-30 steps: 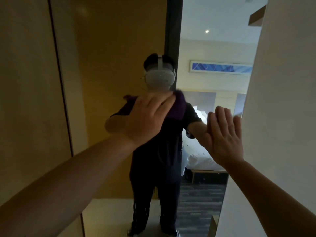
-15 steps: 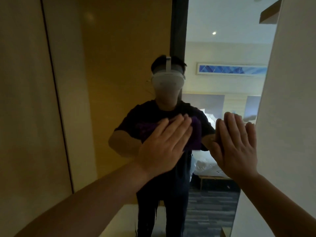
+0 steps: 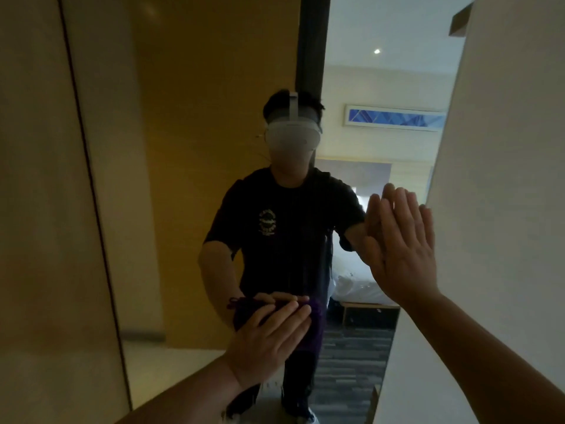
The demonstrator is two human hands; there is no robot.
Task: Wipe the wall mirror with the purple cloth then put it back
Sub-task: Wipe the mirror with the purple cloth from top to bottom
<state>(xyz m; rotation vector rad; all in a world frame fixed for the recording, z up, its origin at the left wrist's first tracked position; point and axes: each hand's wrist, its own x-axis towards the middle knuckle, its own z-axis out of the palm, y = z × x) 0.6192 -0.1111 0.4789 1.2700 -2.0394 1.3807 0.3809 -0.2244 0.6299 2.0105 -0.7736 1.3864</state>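
Purple cloth (image 3: 312, 327) is pinned flat on the mirror (image 3: 214, 148) under the left hand (image 3: 269, 335), fingers straight and pressing, low on the glass around the reflection's waist. Right hand (image 3: 400, 249) is flat too, fingers together, palm on the glass near the mirror's right edge beside the white wall (image 3: 504, 209), holding nothing. Judgement: wiping is mid-pass. Can't tell from 1 view how much glass is done; no streaks or wet marks visible. Remaining: finish the mirror, including the strip below the cloth, then return the cloth; its home spot isn't in view.
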